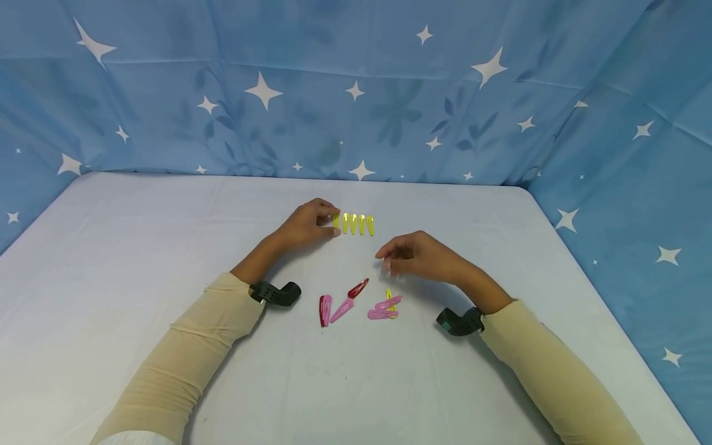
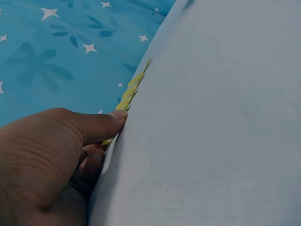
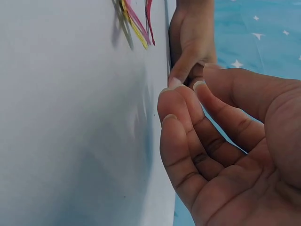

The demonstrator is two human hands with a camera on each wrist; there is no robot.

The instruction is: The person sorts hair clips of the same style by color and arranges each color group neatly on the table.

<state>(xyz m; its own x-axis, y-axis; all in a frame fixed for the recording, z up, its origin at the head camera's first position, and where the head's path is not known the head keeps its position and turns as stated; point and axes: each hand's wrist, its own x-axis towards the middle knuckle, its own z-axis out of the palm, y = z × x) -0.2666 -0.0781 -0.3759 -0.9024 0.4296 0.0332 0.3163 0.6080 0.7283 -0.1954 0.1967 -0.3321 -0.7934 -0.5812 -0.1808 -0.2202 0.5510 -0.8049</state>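
Note:
Several yellow snap hair clips (image 1: 353, 224) stand side by side in a row toward the back of the white table. My left hand (image 1: 308, 224) is at the row's left end, with thumb and fingertips on either side of the leftmost yellow hair clip (image 1: 336, 221), pinching it at the tabletop. In the left wrist view, the thumb covers much of that clip. My right hand (image 1: 425, 256) hovers right of and nearer than the row, its fingers loosely bent and holding nothing. Below it lies another yellow hair clip (image 1: 389, 295), partly under two pink hair clips (image 1: 382, 314).
Left of that pile lie a red hair clip (image 1: 321, 311) beside a pink one (image 1: 327, 309), and a red one (image 1: 358, 288) end to end with a pink one (image 1: 342, 310). A blue star-patterned cloth (image 1: 311, 136) hangs behind the white table (image 1: 167, 247).

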